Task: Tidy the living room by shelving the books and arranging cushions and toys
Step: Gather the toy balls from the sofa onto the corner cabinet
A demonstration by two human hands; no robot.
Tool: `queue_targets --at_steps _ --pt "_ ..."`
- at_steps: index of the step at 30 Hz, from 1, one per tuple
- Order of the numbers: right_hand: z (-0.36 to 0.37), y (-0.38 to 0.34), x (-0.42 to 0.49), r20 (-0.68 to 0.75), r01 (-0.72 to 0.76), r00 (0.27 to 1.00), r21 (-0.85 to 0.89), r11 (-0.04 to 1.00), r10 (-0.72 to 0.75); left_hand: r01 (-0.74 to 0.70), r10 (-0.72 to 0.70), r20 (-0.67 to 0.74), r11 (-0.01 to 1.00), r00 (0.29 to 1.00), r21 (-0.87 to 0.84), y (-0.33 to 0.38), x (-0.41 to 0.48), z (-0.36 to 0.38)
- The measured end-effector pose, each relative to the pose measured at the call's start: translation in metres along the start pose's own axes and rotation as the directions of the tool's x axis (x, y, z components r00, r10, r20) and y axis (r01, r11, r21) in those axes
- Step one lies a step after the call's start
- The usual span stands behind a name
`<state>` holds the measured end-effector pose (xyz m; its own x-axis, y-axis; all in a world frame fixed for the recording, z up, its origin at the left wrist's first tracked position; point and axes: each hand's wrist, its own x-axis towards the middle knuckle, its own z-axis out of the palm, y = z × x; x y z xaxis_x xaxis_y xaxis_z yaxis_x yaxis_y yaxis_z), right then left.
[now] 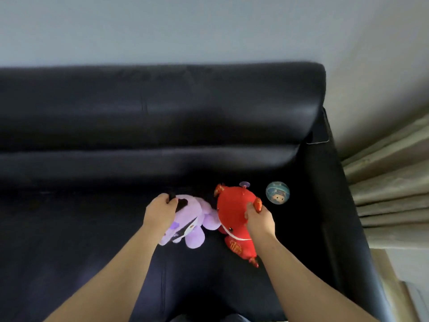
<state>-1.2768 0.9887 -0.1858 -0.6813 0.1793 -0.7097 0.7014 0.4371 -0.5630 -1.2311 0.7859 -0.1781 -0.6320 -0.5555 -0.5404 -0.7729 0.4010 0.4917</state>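
A purple plush toy point(195, 219) lies on the seat of a black leather sofa point(162, 117). My left hand point(160, 211) grips its dark ear at the top. Beside it on the right lies a red plush toy point(232, 212) with gold trim. My right hand point(260, 219) pinches the red toy's ear on its right side. The two toys touch each other in the middle. A small round blue ball point(277, 192) with a cartoon figure rests on the seat to the right of the red toy, near the armrest.
The sofa's backrest runs across the view, with its right armrest point(336, 205) close to the toys. Beige curtains point(390, 187) hang to the right of the sofa. A plain wall point(185, 26) stands behind. The left of the seat is bare dark leather.
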Motion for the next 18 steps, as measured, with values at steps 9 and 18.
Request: queue_targets --at_steps 9,18 --pt "-0.058 0.058 -0.065 -0.268 0.078 0.961 0.476 0.876 0.06 -0.274 0.268 0.213 0.962 0.94 0.0 0.045 -0.055 0.028" --pt "-0.1 0.126 -0.148 -0.487 0.208 0.806 0.765 0.61 0.336 -0.648 0.602 0.377 0.762 0.704 -0.008 0.096 -0.155 0.061"
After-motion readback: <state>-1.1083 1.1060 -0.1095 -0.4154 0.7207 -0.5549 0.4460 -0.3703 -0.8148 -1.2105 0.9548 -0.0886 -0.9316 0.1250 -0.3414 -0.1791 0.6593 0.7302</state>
